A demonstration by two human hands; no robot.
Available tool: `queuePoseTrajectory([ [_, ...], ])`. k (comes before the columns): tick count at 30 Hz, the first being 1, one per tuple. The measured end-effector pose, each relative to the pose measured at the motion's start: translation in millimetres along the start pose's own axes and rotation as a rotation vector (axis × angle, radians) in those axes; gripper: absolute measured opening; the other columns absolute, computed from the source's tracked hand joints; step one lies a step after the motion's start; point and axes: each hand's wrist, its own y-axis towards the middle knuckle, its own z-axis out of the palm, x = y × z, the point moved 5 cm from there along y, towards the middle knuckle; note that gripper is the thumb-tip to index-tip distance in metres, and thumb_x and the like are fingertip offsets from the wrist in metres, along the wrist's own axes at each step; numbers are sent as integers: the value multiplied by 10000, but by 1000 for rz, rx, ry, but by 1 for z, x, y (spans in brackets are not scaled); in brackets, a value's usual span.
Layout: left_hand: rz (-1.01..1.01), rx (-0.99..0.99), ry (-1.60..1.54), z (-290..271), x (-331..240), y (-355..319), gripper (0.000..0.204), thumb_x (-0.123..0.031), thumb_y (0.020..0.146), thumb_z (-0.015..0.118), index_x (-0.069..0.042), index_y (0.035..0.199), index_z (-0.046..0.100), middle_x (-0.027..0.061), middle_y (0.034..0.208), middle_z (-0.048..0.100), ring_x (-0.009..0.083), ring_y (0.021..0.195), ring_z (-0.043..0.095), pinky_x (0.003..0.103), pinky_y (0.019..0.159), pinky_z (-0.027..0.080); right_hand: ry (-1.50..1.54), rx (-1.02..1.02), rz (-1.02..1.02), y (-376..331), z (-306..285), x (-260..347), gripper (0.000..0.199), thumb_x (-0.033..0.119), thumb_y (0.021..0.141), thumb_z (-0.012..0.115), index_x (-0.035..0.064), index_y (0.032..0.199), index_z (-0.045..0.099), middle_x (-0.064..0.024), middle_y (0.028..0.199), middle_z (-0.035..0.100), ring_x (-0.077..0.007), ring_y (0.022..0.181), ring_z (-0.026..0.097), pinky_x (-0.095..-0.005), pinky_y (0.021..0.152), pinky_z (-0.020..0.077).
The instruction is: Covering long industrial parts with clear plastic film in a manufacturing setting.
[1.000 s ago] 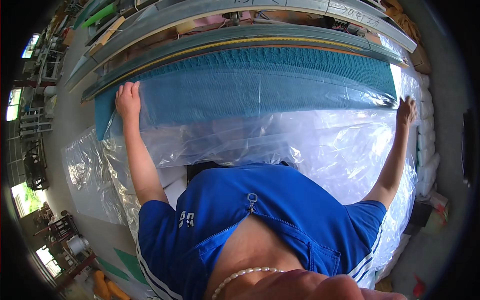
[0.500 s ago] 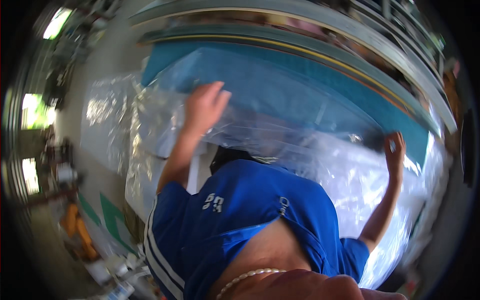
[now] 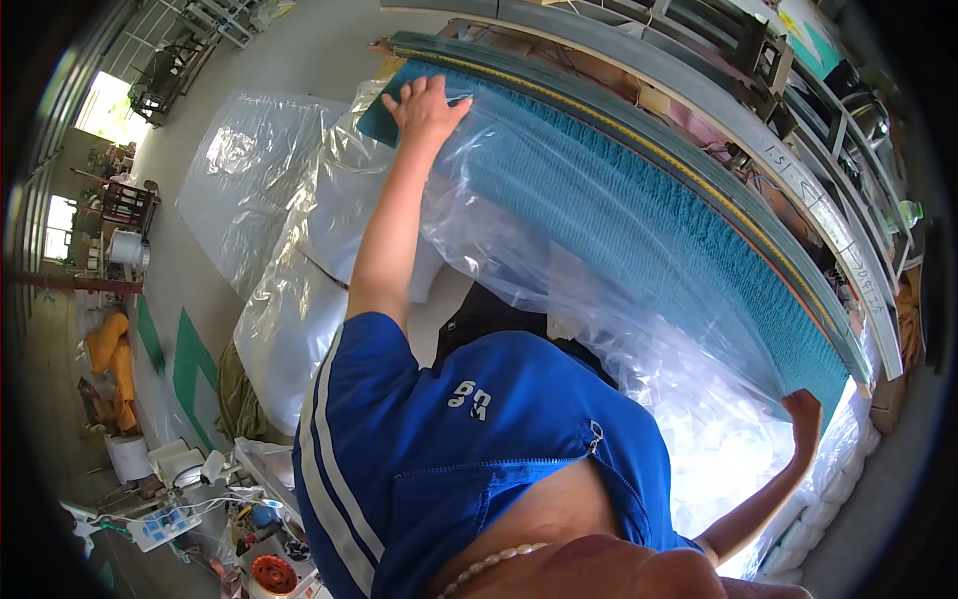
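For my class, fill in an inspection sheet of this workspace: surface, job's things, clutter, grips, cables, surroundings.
Surface: mostly under clear plastic film.
Job's things: textured teal material, partly under the film, along a yellow-striped rail.
Clutter: round orange part and what looks like a power strip, amid mixed items, lower left.
Grips: left grip, fingers spread over the material's left end; right grip appears closed on the film's edge.
Cables: pale cables near the power strip.
Surroundings: grey floor; bright opening at left.

R hand (image 3: 802,413) w/ fingertips hidden, hold on film (image 3: 609,265) unclear
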Motion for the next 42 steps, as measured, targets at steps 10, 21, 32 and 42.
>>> queuePoseTrajectory([
  [10,157,-126,-258,15,-33,-55,734,-505,798,557,-14,1299,342,180,1192,505,341,1113,460,510,952,286,-281,-165,137,-4,-58,-121,153,106,656,629,-37,706,605,-130,606,560,-189,573,512,-356,557,401],
  [21,151,127,-255,10,-47,-9,547,-522,675,687,-73,964,569,116,1035,555,287,990,508,412,825,392,-506,-263,143,-4,-64,-94,157,144,689,628,3,757,615,-196,712,605,-314,632,552,-416,610,403],
  [32,71,232,-1017,26,-69,10,189,-200,836,586,-12,837,596,102,771,645,196,725,628,308,664,470,-331,-375,164,-19,-54,-93,180,139,766,582,-30,831,584,-187,742,587,-281,661,532,-387,641,419],
  [42,-266,5,-1560,-28,-16,-18,242,-220,896,543,-18,768,582,-7,591,501,72,507,430,223,497,370,90,-503,22,-23,-61,-143,314,263,866,551,-38,955,552,-101,892,550,-192,854,497,-318,801,394],
])
